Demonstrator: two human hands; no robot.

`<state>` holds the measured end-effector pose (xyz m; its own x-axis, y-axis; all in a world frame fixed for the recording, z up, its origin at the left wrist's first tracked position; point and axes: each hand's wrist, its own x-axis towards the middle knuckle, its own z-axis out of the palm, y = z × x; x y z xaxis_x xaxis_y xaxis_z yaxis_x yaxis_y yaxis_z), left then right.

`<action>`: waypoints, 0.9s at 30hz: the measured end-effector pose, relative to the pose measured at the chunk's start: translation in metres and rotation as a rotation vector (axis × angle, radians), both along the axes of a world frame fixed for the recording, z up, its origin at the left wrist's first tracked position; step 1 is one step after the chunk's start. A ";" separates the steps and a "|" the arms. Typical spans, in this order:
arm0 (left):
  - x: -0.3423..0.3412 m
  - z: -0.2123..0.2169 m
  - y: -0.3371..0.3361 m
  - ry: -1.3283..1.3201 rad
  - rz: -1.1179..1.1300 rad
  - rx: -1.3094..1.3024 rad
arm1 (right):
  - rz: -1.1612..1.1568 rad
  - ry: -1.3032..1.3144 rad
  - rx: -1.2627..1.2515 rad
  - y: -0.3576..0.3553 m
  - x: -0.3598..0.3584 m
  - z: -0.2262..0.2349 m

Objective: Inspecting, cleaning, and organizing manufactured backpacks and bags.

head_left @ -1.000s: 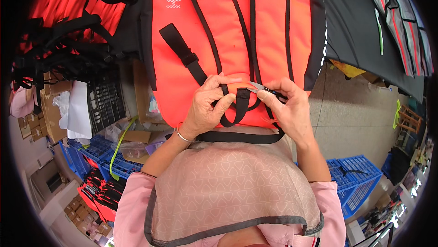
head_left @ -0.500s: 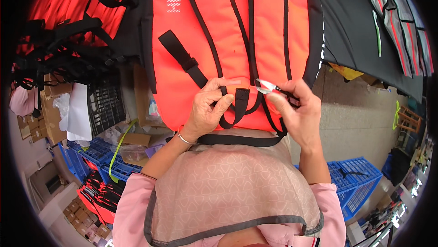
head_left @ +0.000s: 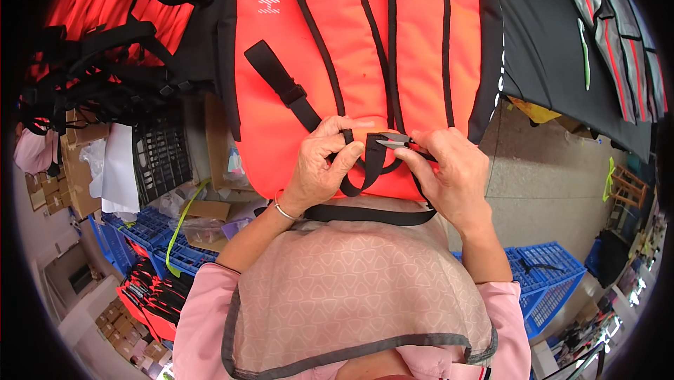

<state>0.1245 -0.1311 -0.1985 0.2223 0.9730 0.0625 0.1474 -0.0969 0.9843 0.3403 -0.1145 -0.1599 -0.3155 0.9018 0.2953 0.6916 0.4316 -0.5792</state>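
An orange backpack (head_left: 351, 50) with black piping lies in front of me, its lower edge against my apron. My left hand (head_left: 321, 166) pinches a black webbing strap (head_left: 371, 162) and the orange fabric at the bag's bottom. My right hand (head_left: 449, 173) holds small metal thread snips (head_left: 393, 142), their blades pointing left at the strap just beside my left fingers. A second black strap with a buckle (head_left: 284, 85) runs diagonally across the bag above my left hand.
More orange and black bags (head_left: 105, 36) are piled at the upper left. Black fabric (head_left: 554, 57) lies at the right. Blue plastic crates stand on the floor at the left (head_left: 147, 240) and right (head_left: 547, 275), with cardboard boxes (head_left: 77, 169) and a black crate (head_left: 161, 155) nearby.
My right hand has brought the snips down and left from beside the bag to the strap by my left fingers. My left hand keeps its grip on the strap.
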 end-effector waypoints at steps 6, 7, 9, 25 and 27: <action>-0.003 -0.002 -0.001 0.021 -0.024 -0.018 | -0.083 0.159 -0.094 0.000 0.001 -0.002; -0.004 -0.003 -0.001 0.035 -0.034 -0.013 | -0.070 0.154 -0.096 -0.001 0.002 -0.002; -0.005 -0.005 0.000 0.047 -0.049 -0.011 | -0.014 0.025 -0.161 -0.001 0.007 -0.003; 0.018 -0.003 0.011 0.500 -0.021 0.815 | -0.312 0.239 -0.460 -0.039 0.033 0.017; 0.018 -0.003 0.011 0.502 -0.019 0.831 | -0.310 0.247 -0.418 -0.039 0.030 0.014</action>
